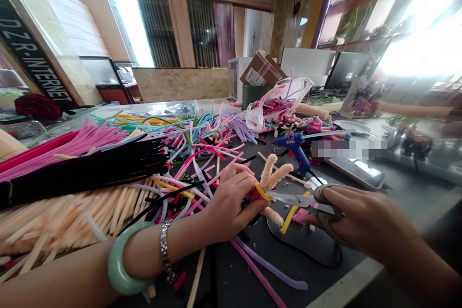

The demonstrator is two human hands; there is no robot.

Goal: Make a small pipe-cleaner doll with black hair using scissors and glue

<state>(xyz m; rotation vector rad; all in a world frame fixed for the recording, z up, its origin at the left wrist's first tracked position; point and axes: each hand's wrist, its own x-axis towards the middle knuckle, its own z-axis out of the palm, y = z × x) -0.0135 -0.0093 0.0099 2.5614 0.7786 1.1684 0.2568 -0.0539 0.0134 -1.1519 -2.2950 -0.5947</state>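
Observation:
My left hand [236, 197] is closed around a small pipe-cleaner figure [270, 175], whose peach fuzzy limbs stick out past my fingers. A yellow pipe-cleaner strip [263, 192] curves across it. My right hand [361, 216] has its fingers through the handles of the scissors [294, 199]. The blade tips reach the figure beside the yellow strip; whether they touch it I cannot tell. Just below the blades lies a loose yellow pipe-cleaner piece [288, 220], close to a pink fuzzy scrap [301, 215].
A blue glue gun [294, 147] lies behind my hands, its black cable [306, 245] looping over the dark table. Black pipe cleaners [90, 168] and peach ones [90, 211] are heaped at left. A plastic bag [256, 118] and a cardboard box [263, 70] stand farther back.

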